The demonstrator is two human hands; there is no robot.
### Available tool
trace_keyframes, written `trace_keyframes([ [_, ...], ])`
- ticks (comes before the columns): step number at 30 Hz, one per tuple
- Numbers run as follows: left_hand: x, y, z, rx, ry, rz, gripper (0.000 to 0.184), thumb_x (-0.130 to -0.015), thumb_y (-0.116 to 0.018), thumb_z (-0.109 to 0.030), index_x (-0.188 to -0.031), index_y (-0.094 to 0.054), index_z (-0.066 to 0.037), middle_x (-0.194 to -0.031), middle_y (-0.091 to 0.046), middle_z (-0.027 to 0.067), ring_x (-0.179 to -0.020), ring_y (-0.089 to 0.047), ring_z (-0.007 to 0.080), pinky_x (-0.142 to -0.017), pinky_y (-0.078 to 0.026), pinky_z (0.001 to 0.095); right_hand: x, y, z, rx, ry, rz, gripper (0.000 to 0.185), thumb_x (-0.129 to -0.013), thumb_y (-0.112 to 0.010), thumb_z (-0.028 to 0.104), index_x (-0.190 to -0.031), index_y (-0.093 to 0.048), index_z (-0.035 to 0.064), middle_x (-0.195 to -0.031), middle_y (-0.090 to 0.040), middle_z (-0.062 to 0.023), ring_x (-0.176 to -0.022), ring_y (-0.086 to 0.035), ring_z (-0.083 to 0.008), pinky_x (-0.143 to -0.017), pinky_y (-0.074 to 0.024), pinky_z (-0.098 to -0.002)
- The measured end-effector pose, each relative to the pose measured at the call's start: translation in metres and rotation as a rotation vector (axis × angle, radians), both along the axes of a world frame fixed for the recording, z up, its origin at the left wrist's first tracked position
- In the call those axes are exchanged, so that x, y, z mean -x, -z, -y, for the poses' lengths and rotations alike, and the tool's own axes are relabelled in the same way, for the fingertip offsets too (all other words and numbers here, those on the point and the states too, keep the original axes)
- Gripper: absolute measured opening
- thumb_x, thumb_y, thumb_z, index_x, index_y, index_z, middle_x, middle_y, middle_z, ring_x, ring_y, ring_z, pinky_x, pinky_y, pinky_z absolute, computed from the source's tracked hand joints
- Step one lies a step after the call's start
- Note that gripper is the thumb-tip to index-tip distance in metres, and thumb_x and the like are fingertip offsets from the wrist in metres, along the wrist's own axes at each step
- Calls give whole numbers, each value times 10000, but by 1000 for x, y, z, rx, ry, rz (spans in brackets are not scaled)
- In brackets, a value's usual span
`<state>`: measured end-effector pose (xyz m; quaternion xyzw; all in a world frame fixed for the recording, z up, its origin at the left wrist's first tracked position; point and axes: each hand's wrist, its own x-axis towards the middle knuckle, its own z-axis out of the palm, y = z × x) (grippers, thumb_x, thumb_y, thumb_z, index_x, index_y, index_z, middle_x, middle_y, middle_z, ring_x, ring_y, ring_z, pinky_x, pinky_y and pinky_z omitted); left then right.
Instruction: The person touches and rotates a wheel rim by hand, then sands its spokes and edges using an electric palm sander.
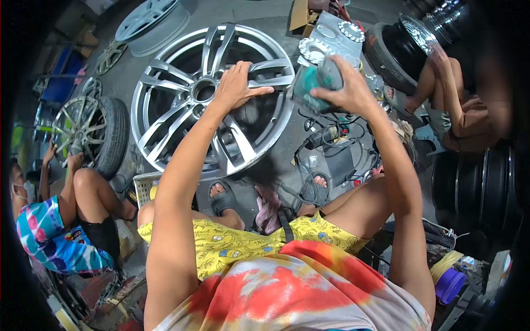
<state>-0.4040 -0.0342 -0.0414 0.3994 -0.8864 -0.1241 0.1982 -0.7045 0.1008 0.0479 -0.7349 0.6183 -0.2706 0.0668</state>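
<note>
Clasps a green power tool (310,83) in the right hand (352,91) beside the rim (136,106) of a silver wheel (171,85) ahead, and lays the left hand (234,88), thumb spread, over its bright-looking spokes (238,144), with finished and remaining areas indistinguishable.

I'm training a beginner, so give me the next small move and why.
Probably ease the green power tool squarely onto the silver wheel's outer edge: the right hand holds it beside that edge, contact unclear, while the left hand rests on the wheel, perhaps steadying it.
</note>
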Motion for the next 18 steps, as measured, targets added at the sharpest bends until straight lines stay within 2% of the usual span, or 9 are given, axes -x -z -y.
trace_keyframes([
  [3, -1, 3, -1, 54, 43, -64, 1000, -840, -755, -698, -1470, -492, 33, -1355, -594, 249, -1264, -583, 429, -1065, -471, 501, 7, 10, -40, -151, -64, 38, 874, -737, -915, 509, -1412, -565, 79, -1273, -637, -238, -1224, -613, -437, -1043, -490, -482],
  [5, -1, 3, 5, 101, 116, -55, 909, -937, -694, -624, -1533, -448, 16, -1498, -530, 250, -1381, -517, 431, -1164, -423, 489, 12, 25, -53, -241, -107, 18, 814, -728, -922, 452, -1387, -560, 139, -1237, -620, -226, -1214, -607, -459, -1010, -492, -508],
  [7, 8, -10, 15, 186, 169, 1, 864, -976, -653, -600, -1543, -448, 20, -1554, -489, 248, -1428, -480, 427, -1198, -396, 480, 7, 17, -62, -394, -42, -104, 860, -715, -928, 398, -1425, -540, 107, -1326, -599, -213, -1251, -590, -455, -1077, -470, -505],
  [9, 22, -21, 31, 284, 229, 7, 812, -1015, -596, -590, -1543, -462, 11, -1566, -477, 249, -1451, -462, 415, -1199, -395, 479, 11, 20, -63, -362, -35, -146, 853, -715, -928, 397, -1426, -531, 143, -1302, -594, -228, -1210, -609, -466, -1031, -491, -522],
  [12, 42, -31, 58, 672, 419, 376, 603, -1100, -502, -400, -1577, -449, -34, -1549, -473, 276, -1449, -464, 408, -1182, -416, 460, 18, 12, -58, -343, -10, -166, 837, -719, -917, 390, -1427, -528, 172, -1311, -584, -232, -1202, -614, -476, -1010, -501, -546],
  [13, 46, -28, 64, 752, 468, 543, 685, -1100, -486, -459, -1573, -422, 31, -1566, -450, 303, -1474, -437, 421, -1208, -391, 452, 20, 8, -57, -366, 10, -135, 827, -722, -906, 385, -1428, -535, 164, -1345, -577, -222, -1234, -599, -476, -1035, -489, -552],
  [15, 65, -17, 45, 318, 289, 288, 798, -1091, -468, -530, -1546, -394, 123, -1607, -396, 324, -1507, -391, 438, -1241, -348, 458, 22, 5, -57, -324, 44, -105, 825, -720, -907, 387, -1424, -537, 167, -1341, -580, -219, -1228, -604, -474, -1031, -493, -552],
  [16, 66, -19, 34, 267, 350, 274, 899, -1078, -453, -593, -1523, -369, 184, -1641, -337, 337, -1540, -335, 441, -1282, -281, 458, 25, 4, -58, -288, 61, -83, 823, -717, -908, 389, -1420, -540, 169, -1338, -582, -216, -1223, -609, -472, -1026, -496, -553],
  [18, 54, -22, 1, 265, 533, 310, 858, -1091, -421, -584, -1565, -357, 128, -1677, -300, 296, -1586, -266, 388, -1317, -210, 433, 29, -3, -59, -305, 91, -58, 825, -715, -909, 387, -1420, -540, 170, -1339, -586, -217, -1227, -608, -474, -1032, -495, -547],
])
